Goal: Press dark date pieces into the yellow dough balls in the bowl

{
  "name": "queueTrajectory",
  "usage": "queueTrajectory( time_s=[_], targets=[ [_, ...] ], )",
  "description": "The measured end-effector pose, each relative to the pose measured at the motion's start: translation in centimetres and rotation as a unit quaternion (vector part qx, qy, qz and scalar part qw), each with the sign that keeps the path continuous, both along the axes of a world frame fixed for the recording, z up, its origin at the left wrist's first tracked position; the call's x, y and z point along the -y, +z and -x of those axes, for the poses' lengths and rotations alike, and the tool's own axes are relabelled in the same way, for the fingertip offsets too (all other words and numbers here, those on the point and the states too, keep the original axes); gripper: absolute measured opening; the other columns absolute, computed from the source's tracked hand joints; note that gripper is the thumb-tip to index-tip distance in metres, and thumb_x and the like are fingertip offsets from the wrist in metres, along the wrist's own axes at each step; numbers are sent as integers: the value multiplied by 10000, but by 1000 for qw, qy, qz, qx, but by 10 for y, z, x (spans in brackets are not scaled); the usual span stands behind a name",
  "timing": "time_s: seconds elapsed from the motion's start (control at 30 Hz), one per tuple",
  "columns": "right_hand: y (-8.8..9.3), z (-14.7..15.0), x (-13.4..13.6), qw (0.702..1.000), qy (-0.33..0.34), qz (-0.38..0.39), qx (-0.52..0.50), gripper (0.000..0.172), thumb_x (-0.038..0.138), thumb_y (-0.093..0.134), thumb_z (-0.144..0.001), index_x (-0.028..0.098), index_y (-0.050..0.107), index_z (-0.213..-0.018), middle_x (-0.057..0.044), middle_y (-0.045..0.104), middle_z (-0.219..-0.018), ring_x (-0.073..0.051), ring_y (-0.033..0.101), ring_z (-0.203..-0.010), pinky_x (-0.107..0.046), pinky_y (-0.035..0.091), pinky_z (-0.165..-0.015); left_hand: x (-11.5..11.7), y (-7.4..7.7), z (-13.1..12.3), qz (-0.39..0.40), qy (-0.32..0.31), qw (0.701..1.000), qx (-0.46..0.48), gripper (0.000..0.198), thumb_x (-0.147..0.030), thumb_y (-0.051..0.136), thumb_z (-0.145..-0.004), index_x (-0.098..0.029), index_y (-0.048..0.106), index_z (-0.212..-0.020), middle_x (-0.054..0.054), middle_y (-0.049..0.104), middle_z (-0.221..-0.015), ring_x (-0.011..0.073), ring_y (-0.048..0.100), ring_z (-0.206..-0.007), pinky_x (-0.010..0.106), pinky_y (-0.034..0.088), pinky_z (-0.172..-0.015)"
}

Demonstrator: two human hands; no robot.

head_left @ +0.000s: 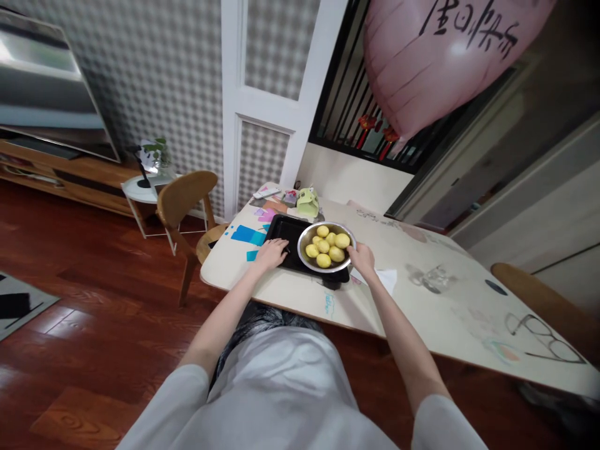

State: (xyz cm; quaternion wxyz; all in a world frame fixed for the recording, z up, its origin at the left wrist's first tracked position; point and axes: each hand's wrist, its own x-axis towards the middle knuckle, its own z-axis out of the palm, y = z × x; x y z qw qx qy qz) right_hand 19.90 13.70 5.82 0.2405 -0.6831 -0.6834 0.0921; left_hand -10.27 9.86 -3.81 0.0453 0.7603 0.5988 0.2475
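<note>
A steel bowl (pixel 345 265) holds several rounded yellow pieces (pixel 323 245), which look like potatoes or lemons; I cannot tell which. My right hand (pixel 362 257) grips the bowl's right rim, thumb toward the inside. The bowl sits over the right part of a black rectangular tray (pixel 287 229); whether it rests on it or hovers just above is unclear. At the tray's left front, my left hand (pixel 272 252) lies with its fingers stretched out over the edge. A small dark thing shows by its fingertips, too small to name. White paper (pixel 387 279) lies beneath my right wrist.
On the white table (pixel 356 312) are a green box (pixel 308 202), a white remote (pixel 267 193), a clear glass (pixel 435 279) and eyeglasses (pixel 544 337). Wooden chairs stand at the left (pixel 185 200) and right. A pink balloon (pixel 435 62) hangs above the far side.
</note>
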Motion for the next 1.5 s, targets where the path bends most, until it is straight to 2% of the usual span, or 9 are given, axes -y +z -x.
queueTrajectory(
  time_s=[0.2, 0.33, 0.43, 0.77, 0.97, 1.13, 1.27, 1.4, 1.5],
  targets=[
    [11, 16, -20, 996, -23, -7, 89, 429, 292, 489, -966, 109, 764, -1239, -220, 782, -1145, -321, 709, -1144, -336, 497, -912, 2, -1, 1, -9, -8, 1000, 10, 463, -278, 595, -986, -224, 627, -1445, 144, 667, -1466, 318, 605, -1378, 482, 439, -1144],
    [16, 23, -26, 993, -29, -20, 116, 432, 285, 480, -1008, 111, 712, -1328, -233, 766, -1182, -316, 715, -1153, -357, 491, -958, 1, 0, 1, -9, -20, 1000, 11, 340, -283, 590, -993, -298, 720, -1307, 66, 649, -1502, 291, 605, -1370, 465, 445, -1136],
    [18, 30, -29, 991, -30, -35, 127, 444, 253, 464, -1022, 96, 662, -1388, -248, 758, -1190, -324, 717, -1151, -382, 486, -978, 0, 0, 1, -8, -23, 1000, 10, 305, -289, 576, -1001, -294, 743, -1256, 54, 644, -1510, 285, 606, -1357, 457, 440, -1132],
    [6, 45, -24, 988, -11, -105, 114, 503, 185, 329, -1041, 85, 559, -1477, -230, 775, -1121, -316, 744, -1019, -407, 515, -932, -2, -2, 2, -17, -29, 999, 22, 288, -317, 605, -999, -299, 744, -1252, 59, 700, -1429, 285, 645, -1299, 431, 457, -1086],
    [-12, 44, -25, 977, 48, -202, 59, 593, 159, 298, -1007, 118, 463, -1575, -195, 692, -1407, -305, 713, -1180, -421, 554, -988, -2, -2, 3, -17, -33, 999, 17, 350, -333, 592, -1005, -326, 709, -1334, 56, 685, -1458, 287, 627, -1333, 448, 458, -1105],
    [-26, 41, -29, 949, 132, -282, 51, 645, 72, 280, -954, 116, 509, -1556, -139, 545, -1600, -228, 490, -1509, -417, 462, -1201, 0, 0, 4, -6, -35, 999, -5, 380, -340, 566, -1020, -310, 688, -1378, 71, 649, -1505, 300, 610, -1361, 467, 450, -1106],
    [-33, 35, -29, 925, 199, -316, 72, 670, 18, 260, -937, 142, 575, -1516, -136, 546, -1599, -216, 419, -1562, -478, 377, -1273, 0, 1, 5, -15, -37, 999, -3, 349, -344, 579, -1010, -325, 719, -1330, 53, 667, -1484, 283, 628, -1328, 428, 470, -1073],
    [-35, 24, -20, 903, 238, -348, 80, 591, 65, 260, -1013, 181, 656, -1437, -132, 606, -1543, -229, 450, -1544, -515, 339, -1283, 0, 1, 5, -16, -35, 999, -3, 327, -351, 583, -1008, -308, 734, -1295, 55, 684, -1459, 277, 638, -1305, 422, 473, -1074],
    [-36, 14, -1, 895, 246, -368, 55, 507, 149, 316, -1060, 235, 688, -1394, -117, 651, -1496, -248, 489, -1517, -521, 352, -1264, 1, 2, 5, -15, -33, 999, -2, 313, -344, 575, -1012, -277, 742, -1268, 78, 681, -1460, 295, 634, -1306, 448, 464, -1082]
  ],
)
